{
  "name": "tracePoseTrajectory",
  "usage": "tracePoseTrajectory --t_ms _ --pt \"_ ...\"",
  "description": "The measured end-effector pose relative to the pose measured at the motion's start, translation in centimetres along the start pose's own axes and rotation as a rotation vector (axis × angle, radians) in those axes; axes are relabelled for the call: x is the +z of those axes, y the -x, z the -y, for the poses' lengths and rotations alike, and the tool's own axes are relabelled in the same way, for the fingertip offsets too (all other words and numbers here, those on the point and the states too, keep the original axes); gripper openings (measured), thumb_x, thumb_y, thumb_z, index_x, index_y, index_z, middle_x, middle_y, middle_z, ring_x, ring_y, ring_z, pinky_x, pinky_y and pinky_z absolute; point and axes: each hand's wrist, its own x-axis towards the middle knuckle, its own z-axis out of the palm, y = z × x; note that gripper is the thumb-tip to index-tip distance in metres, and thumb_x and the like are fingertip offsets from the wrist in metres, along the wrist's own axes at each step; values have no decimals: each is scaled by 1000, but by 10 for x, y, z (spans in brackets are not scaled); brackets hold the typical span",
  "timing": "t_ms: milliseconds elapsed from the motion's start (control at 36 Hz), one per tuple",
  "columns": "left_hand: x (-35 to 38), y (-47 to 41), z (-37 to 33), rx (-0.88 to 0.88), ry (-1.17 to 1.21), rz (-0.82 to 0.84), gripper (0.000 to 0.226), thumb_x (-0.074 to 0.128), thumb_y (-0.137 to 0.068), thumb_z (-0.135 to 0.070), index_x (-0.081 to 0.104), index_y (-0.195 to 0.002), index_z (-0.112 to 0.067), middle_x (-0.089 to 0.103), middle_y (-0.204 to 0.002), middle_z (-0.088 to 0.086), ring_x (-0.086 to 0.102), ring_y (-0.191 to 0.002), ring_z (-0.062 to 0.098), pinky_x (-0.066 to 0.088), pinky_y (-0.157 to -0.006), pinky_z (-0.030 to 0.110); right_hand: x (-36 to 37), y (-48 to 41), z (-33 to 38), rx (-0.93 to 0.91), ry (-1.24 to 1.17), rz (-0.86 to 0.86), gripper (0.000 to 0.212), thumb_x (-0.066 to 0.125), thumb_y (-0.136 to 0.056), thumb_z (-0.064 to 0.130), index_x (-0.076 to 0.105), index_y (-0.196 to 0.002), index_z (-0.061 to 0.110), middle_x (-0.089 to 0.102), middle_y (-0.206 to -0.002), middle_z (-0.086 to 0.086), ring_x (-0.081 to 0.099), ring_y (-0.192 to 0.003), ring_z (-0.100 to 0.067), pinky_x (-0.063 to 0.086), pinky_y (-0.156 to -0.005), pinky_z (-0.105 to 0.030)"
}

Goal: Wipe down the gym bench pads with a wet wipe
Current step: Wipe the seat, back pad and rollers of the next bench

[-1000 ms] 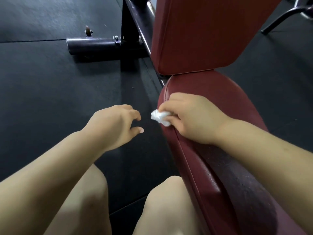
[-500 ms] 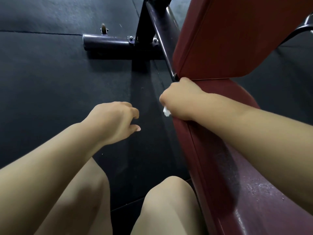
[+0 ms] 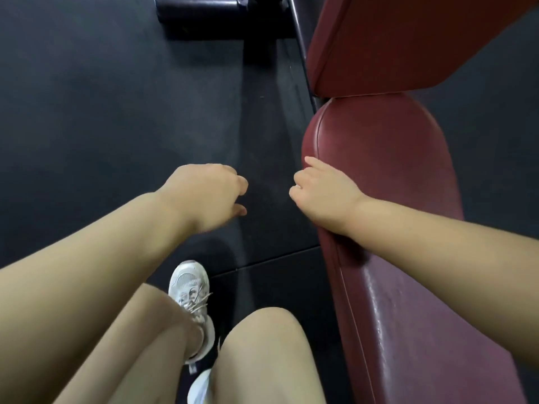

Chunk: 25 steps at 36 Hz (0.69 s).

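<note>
Presently right hand (image 3: 323,196) curled over left edge of red seat pad (image 3: 388,176); wipe hidden, grasp cannot be told. Left hand (image 3: 204,193) loosely curled, empty, above floor (image 3: 87,112). White shoe (image 3: 189,287) below. No legible writing.

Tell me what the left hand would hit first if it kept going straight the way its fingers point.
Probably nothing near: the left hand points right and slightly forward over bare black floor mat. Further along that line is the red seat pad, near the right hand; depth is unclear.
</note>
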Motion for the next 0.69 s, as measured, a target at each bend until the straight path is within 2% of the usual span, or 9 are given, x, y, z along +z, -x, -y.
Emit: tracePoseTrajectory --t_ms 56,194,278,333,417,500,556,611,694 --pt "-3 10 -5 -6 -9 41 32 47 -92 -48 55 -113 -26 54 -110 -7 56 -103 20 49 -78 35 0 13 10 -48 -79 8 25 69 -38 -8 51 -42 9 44 -45 -7 43 -37 -23 56 -74 -42" --pt "-3 33 -23 16 -60 110 32 48 -92 -48 56 -112 -25 53 -105 -7 57 -100 21 47 -76 33 2 58 49 -164 -208 266 30 78 -35 1 52 -42 13 44 -46 -4 42 -35 -21 50 -53 -30" --pt "0 43 -36 63 -102 138 31 46 -93 -48 55 -113 -26 52 -104 -7 57 -100 21 39 -70 29 -3 68 52 -165 -224 239 30 76 -36 -2 50 -44 11 43 -48 -5 40 -36 -22 42 -47 -26" --pt "2 48 -43 85 -123 149 31 46 -93 -46 55 -115 -25 54 -111 -6 57 -103 22 39 -71 30 -5 58 43 -135 -188 148 29 74 -38 -4 50 -45 11 44 -49 -6 42 -38 -23 44 -52 -28" --pt "6 53 -48 93 -150 173 32 46 -93 -45 55 -117 -26 56 -115 -5 58 -104 24 43 -74 31 -7 37 31 -35 -110 51 27 77 -41 -4 55 -47 10 49 -52 -8 53 -48 -27 55 -78 -40" --pt "8 57 -47 95 -185 212 32 44 -93 -46 55 -117 -27 55 -113 -7 57 -102 23 41 -71 30 -2 37 38 68 -71 53 25 76 -38 -6 60 -52 6 52 -56 -11 58 -59 -31 48 -93 -51" --pt "9 59 -45 89 -202 242 33 44 -93 -47 54 -118 -28 54 -113 -7 57 -103 22 42 -72 30 4 54 55 43 -84 87 22 75 -40 -5 59 -51 7 49 -54 -9 53 -52 -28 44 -98 -54" --pt "9 62 -43 81 -212 275 33 43 -94 -47 53 -119 -28 54 -113 -7 56 -105 21 42 -74 31 8 78 77 -13 -98 91 17 74 -47 0 61 -50 10 48 -51 -7 49 -44 -26 45 -99 -51" --pt "10 66 -44 89 -233 311 33 42 -95 -47 53 -121 -29 54 -116 -7 54 -107 21 45 -79 32 8 120 104 -88 -168 140 11 71 -55 6 63 -53 13 49 -50 -4 48 -43 -25 46 -98 -47"
